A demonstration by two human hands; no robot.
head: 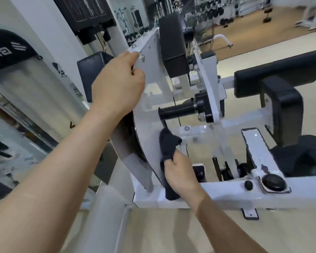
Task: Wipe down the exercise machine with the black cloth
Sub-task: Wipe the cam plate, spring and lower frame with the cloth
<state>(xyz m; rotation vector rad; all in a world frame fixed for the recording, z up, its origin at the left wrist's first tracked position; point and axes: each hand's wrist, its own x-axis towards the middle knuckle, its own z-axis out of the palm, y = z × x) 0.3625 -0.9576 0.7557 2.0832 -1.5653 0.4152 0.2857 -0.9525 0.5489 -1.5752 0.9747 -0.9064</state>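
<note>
White-painted steel forms the frame of the exercise machine [211,88], which fills the centre and right of the head view. We stand at its near side, and both bare forearms reach in from the lower edge.

Left hand [117,84]: we grip the upper edge of the curved plate [148,123], close to its top corner and just beside a bolt head [142,58]. Thumb and curled fingers close on that edge. The back of the hand faces us, so the fingertips are hidden.

Right hand [180,173]: we hold the black cloth [169,148] bunched in a closed fist, with the fingers wrapped round its middle. The upper end of the cloth stands above the fist and lies against the lower face of the curved plate, just below the ribbed black handle [177,111]. The lower end hangs beneath the fist and reaches the horizontal frame beam [217,190].

Surrounding parts:
- An upright black pad [173,46] sits above the curved plate.
- A long black pad [279,72] lies to the right, with a second black pad [283,110] just beneath it.
- A round black cap [273,182] and a smaller black knob [248,185] sit on the beam, to the right of our right hand.
- A pale weight-stack shroud [22,99] stands at the left, blurred.
- The floor [153,234] is beige.
- Racks of dumbbells [212,11] show far behind, too blurred to detail.
</note>
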